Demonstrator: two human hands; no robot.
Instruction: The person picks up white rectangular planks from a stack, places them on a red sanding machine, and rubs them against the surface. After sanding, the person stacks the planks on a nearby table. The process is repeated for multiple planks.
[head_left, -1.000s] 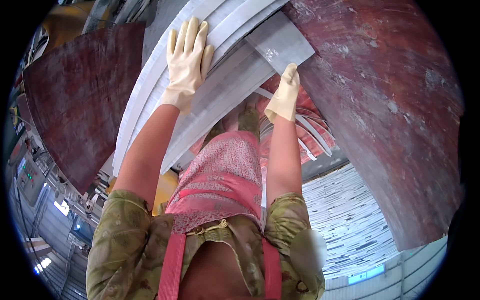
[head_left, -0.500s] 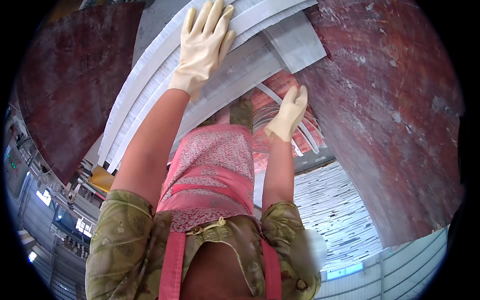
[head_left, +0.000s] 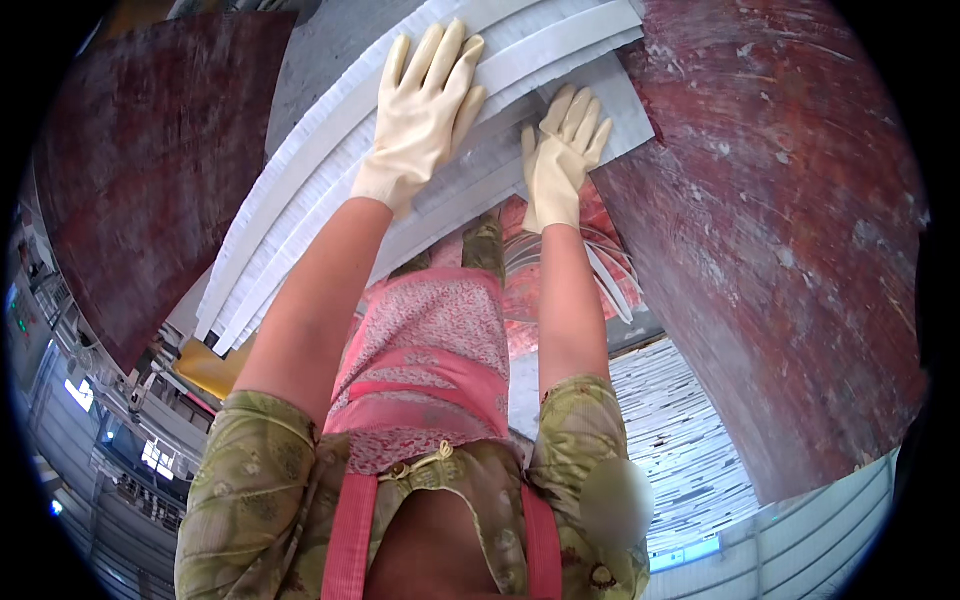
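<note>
Both my hands wear cream rubber gloves. My left hand (head_left: 425,110) lies flat, fingers spread, on a layered whitish sheet with pale strips (head_left: 290,165) running along it. Nearer to me and to the right, my right hand (head_left: 565,155) rests with spread fingers on a smooth grey-white panel (head_left: 625,105), beside the lower edge of the strips. Neither hand grips anything. The part of the panel under my right palm is hidden.
A large reddish-brown mottled board (head_left: 770,200) stands at the right, another dark red one (head_left: 160,160) at the far left. Loose thin white strips (head_left: 610,280) lie on a red surface below my right hand. Stacked pale strips (head_left: 685,430) fill the lower right.
My right hand has moved up from beside the loose strips onto the grey-white panel, and its fingers have spread. My left hand has shifted slightly right and down, still flat.
</note>
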